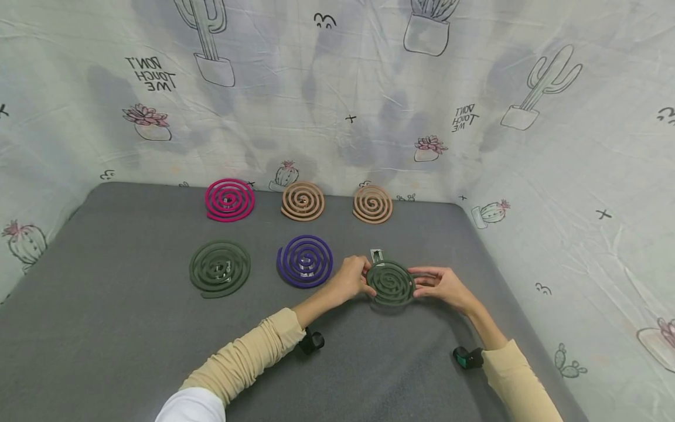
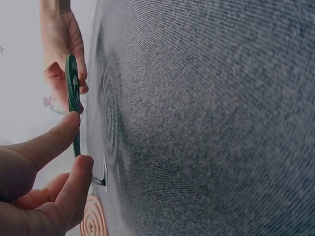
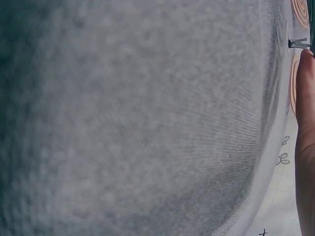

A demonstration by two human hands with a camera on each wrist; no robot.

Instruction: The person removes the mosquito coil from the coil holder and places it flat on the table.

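Note:
In the head view a dark green mosquito coil [image 1: 391, 283] is held flat just above the grey table, its shadow below it. My left hand [image 1: 352, 276] pinches its left edge between thumb and fingers. At the opposite edge my right hand [image 1: 442, 287] holds it, thumb nearer me. The left wrist view shows the coil [image 2: 73, 86] edge-on between both hands. Right behind it stands a small metal coil stand [image 1: 377, 255]. Only part of the right hand [image 3: 306, 108] enters the right wrist view.
Left of the hands lie a purple coil [image 1: 304, 262] and another green coil [image 1: 219, 268]. Along the back are a pink coil [image 1: 229, 200] and two tan coils, one left [image 1: 303, 201] and one right [image 1: 372, 204]. A printed cloth [image 1: 337, 76] hangs behind the table [image 1: 132, 328].

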